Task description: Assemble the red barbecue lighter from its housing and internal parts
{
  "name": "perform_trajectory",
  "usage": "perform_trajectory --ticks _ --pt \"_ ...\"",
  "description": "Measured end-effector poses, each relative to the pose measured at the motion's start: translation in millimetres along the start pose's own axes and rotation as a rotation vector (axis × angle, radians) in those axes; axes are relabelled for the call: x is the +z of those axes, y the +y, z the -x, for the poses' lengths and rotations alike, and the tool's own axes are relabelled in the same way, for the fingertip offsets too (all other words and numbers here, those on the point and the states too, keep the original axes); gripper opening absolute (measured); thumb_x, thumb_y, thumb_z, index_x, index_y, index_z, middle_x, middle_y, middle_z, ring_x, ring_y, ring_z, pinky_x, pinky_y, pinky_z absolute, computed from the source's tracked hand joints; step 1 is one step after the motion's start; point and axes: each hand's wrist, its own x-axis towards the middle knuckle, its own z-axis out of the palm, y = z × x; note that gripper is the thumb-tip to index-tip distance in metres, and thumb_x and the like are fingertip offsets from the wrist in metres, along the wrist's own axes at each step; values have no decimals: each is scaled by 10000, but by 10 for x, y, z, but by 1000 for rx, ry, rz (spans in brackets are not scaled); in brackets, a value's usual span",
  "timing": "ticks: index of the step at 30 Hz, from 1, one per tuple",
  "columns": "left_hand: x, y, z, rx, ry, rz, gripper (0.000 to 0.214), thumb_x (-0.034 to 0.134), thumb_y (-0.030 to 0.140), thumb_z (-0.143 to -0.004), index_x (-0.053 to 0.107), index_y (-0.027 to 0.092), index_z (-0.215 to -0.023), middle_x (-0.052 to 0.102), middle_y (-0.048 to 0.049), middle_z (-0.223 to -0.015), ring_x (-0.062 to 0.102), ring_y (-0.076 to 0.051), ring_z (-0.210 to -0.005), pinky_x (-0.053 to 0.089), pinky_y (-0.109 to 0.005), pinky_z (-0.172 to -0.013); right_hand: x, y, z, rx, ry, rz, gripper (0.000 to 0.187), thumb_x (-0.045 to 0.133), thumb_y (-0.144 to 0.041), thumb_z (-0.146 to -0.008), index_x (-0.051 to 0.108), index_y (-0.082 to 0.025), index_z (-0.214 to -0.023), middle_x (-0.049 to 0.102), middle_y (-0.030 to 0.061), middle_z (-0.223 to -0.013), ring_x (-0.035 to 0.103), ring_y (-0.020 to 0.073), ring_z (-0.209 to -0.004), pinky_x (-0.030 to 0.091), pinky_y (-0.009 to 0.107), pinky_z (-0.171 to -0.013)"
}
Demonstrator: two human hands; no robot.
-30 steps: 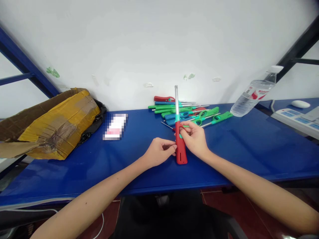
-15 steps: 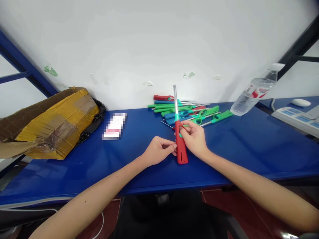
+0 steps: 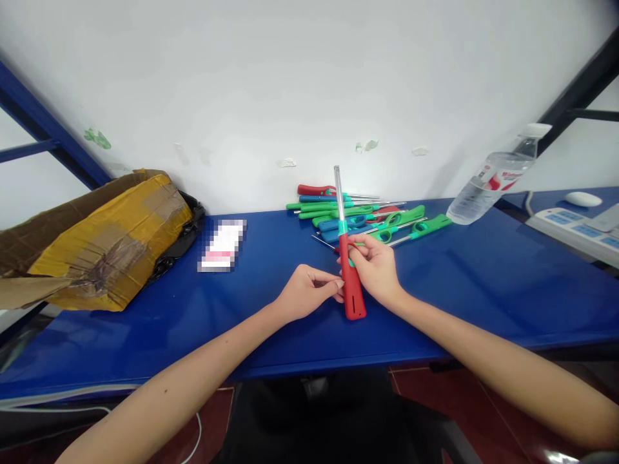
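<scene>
My right hand [image 3: 377, 265] is closed around the trigger part of a red long-necked gas lighter [image 3: 354, 295], whose metal tube points up and away from me. At the lighter's left edge, the thumb and fingertips of my left hand [image 3: 309, 293] are pinched together against the handle. What lies between those fingertips, if anything more, is hidden. Just behind the lighter, a thin dark rod [image 3: 323, 242] lies on the table, its other end covered by the lighter and my hand. Farther back is a pile of green, blue and red gas lighters [image 3: 338, 209].
A blue table [image 3: 203, 348] stands against a white wall. At left lies a taped cardboard box [image 3: 116, 248] with black plastic behind it. A blurred white-and-pink item [image 3: 223, 245] is nearby. A water bottle [image 3: 493, 183], a power strip [image 3: 575, 229] and a white mouse [image 3: 584, 199] are at right.
The red lighter's tube tip has tilted very slightly left, and its base has shifted slightly right. Both hands keep nearly the same places and holds.
</scene>
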Motion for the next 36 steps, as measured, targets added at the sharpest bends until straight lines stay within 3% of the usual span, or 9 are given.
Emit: perform_trajectory --ticks 4,10,16,20,25,28,31,36 --pt "24 40 19 14 15 -7 239 676 314 -832 777 102 -879 753 -70 -744 696 -156 -669 573 -263 -696 -24 -3 -66 62 -86 -110 286 677 -436 -771 570 -211 -913 693 -27 -634 607 128 -432 503 238 -415" --pt "74 69 86 48 -69 -164 291 686 345 -846 747 124 -1026 756 -61 -839 657 -135 -696 494 -222 -663 -46 -13 -104 101 -164 -246 328 716 -446 -768 557 -225 -951 692 -46 -699 609 109 -462 494 212 -416" --pt "84 97 96 67 -86 -205 276 672 344 -852 740 127 -1009 750 -51 -845 643 -133 -702 469 -215 -648 -38 -7 -92 122 -203 -256 339 724 -448 -765 553 -227 -957 695 -41 -713 618 114 -472 493 213 -419" --pt "98 93 93 77 -80 -234 175 634 255 -841 723 117 -899 724 -37 -786 632 -130 -679 467 -213 -633 -36 -8 -97 138 -187 -225 346 723 -459 -758 562 -221 -951 701 -31 -697 621 122 -478 509 231 -439" --pt "80 2 53 57 -18 -143 192 556 189 -837 700 115 -939 723 -40 -821 658 -148 -707 505 -236 -672 -57 -35 -92 100 -218 -139 374 668 -475 -809 615 -206 -1063 737 24 -784 694 168 -661 587 312 -641" --pt "56 -27 43 91 47 -163 240 542 231 -872 695 125 -1023 740 -46 -877 682 -163 -755 524 -249 -712 -66 -27 -53 -18 -217 -71 485 648 -449 -843 526 -258 -1272 731 61 -1068 716 194 -850 591 338 -745" --pt "45 -8 61 150 134 -318 227 548 277 -902 705 141 -994 749 -36 -855 681 -159 -738 515 -242 -701 -52 2 13 -128 -206 97 566 661 -398 -851 429 -288 -1355 640 92 -1286 700 208 -960 584 339 -768" --pt "39 36 98 174 243 -587 185 562 262 -904 720 166 -895 755 -17 -810 666 -152 -666 478 -241 -664 11 16 139 -114 -334 264 539 633 -335 -865 435 -279 -1363 673 73 -1177 696 210 -916 571 360 -797"
